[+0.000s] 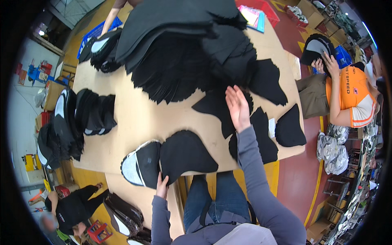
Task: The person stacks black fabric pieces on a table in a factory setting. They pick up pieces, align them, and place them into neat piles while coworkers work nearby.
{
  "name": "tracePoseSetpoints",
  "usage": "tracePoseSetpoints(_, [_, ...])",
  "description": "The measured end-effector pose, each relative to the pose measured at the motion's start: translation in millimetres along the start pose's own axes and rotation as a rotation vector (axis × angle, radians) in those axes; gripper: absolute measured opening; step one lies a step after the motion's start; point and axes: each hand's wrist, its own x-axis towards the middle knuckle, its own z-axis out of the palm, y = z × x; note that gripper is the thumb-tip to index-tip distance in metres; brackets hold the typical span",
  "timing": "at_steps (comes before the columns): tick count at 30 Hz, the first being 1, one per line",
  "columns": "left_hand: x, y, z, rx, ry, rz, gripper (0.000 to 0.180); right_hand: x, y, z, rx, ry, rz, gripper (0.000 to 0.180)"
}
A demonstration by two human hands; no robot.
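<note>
1. On the wooden table [134, 118], near its front edge, the left hand [162, 185] is pinching the rim of a black fabric piece [185, 153], fingers closed on it; a white-lined piece [141, 165] is lying just beside it.
2. Right hand [237, 107] is reaching out flat with fingers open, gripping nothing, resting over loose black cutouts [261, 134].
3. Progress, judging by the layout: a few pieces are sitting sorted near the edge, while the big heap of black fabric [183, 53] is looking mostly untouched.
4. Stacked pieces [77, 122] are lining the table's left side.
5. Around: a yellow and red floor, blue crate [92, 34], red tray [261, 10], a seated person in orange [347, 98], and another person crouching lower left [71, 208].
</note>
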Motion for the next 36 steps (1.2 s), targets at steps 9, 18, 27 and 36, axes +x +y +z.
tracePoseSetpoints(9, [31, -39, -8, 0.343, 0.272, 0.295, 0.06, 203, -22, 36, -0.046, 0.149, 0.052, 0.043])
tracePoseSetpoints(18, [-37, 5, 71, 0.503, 0.871, 0.625, 0.043, 193, -36, 78, -0.363, 0.394, -0.307, 0.02])
tracePoseSetpoints(27, [-61, 107, 181, -0.097, 0.2, 0.718, 0.032, -1, -153, -2, -0.101, -0.201, -0.172, 0.042])
tracePoseSetpoints(36, [-125, 149, 128, 0.204, -0.707, 0.296, 0.093, -161, -101, -27, -1.02, -0.832, 0.352, 0.078])
